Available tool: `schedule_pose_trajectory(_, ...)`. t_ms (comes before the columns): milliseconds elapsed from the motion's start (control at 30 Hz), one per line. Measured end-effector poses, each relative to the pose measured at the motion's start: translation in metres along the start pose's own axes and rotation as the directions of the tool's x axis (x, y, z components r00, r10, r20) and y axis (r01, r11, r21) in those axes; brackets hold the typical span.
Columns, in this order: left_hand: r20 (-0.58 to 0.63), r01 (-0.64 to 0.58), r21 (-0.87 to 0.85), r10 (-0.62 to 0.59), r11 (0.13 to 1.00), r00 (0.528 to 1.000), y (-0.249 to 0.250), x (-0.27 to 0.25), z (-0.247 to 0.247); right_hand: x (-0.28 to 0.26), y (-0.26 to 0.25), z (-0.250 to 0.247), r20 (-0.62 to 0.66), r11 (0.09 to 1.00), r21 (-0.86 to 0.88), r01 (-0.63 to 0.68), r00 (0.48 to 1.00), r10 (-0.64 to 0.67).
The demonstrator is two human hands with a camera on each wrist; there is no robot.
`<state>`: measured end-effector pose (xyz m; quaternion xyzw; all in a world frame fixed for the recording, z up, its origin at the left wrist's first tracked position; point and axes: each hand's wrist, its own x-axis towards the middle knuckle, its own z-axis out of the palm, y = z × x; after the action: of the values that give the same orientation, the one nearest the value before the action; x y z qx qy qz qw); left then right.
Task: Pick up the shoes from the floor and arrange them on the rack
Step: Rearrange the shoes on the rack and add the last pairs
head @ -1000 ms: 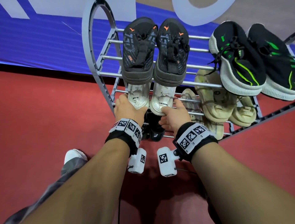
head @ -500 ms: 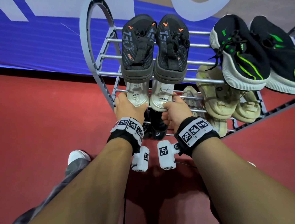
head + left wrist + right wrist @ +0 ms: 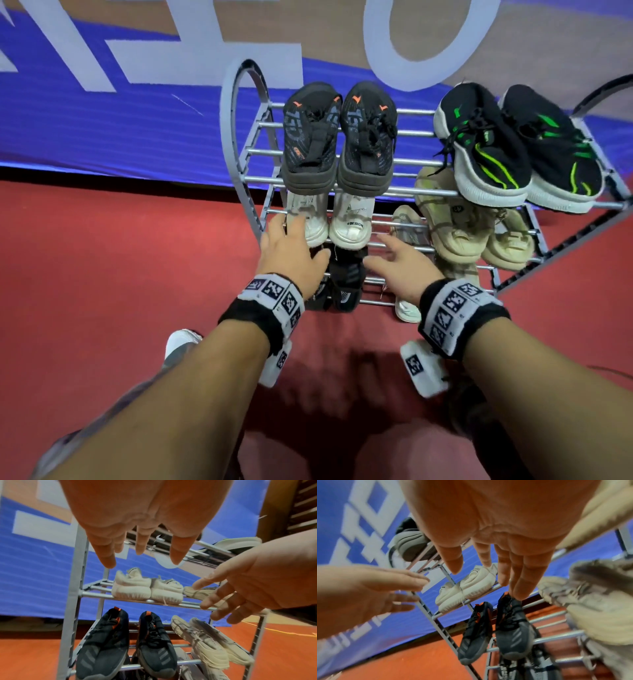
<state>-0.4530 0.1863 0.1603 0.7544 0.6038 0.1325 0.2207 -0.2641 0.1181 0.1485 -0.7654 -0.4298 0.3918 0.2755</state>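
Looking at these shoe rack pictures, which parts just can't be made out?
- Lowest shelf of the rack, head view: the left hand and right hand cover most of the dark shoes there.
- Beige shoes, right wrist view: blurred and cut off by the right edge.
- Top shelf, left wrist view: the palm hides most of it.
- White shoes, head view: toes hidden under the black-and-orange pair.

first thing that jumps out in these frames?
Two bare hands, left hand and right hand, open and holding nothing before the grey metal-bar shoe rack. Just beyond them, the white knit sneakers sit on the second tier, under the black orange-accented sneakers.
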Motion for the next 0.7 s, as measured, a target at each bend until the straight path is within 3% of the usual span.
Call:
schedule_pose_trajectory(100,0.09,-0.103,0.061,0.097,0.993,0.991,0.009,-0.028,-0.021,-0.033,0.003,-0.02,-0.014,0.964,-0.262,0.042,0.999,-0.047)
schedule_pose_trajectory(267,0.144,-0.221,0.087,0.207,0.971,0.968,0.038,-0.061,-0.059,-0.081,-0.019,-0.062,-0.04,0.903,-0.423,0.076,0.994,-0.103)
schedule_pose_trajectory(467,0.165,-0.32,0.095,0.302,0.943,0.939,0.093,-0.087,-0.101,-0.137,-0.049,-0.121,-0.129,0.864,-0.499,0.066,0.98,-0.149)
schedule_pose_trajectory(700,0.18,-0.437,0.107,0.415,0.893,0.892,0.161,-0.107,-0.138,-0.196,-0.074,-0.187,-0.236,0.879,-0.476,0.025,0.959,-0.155)
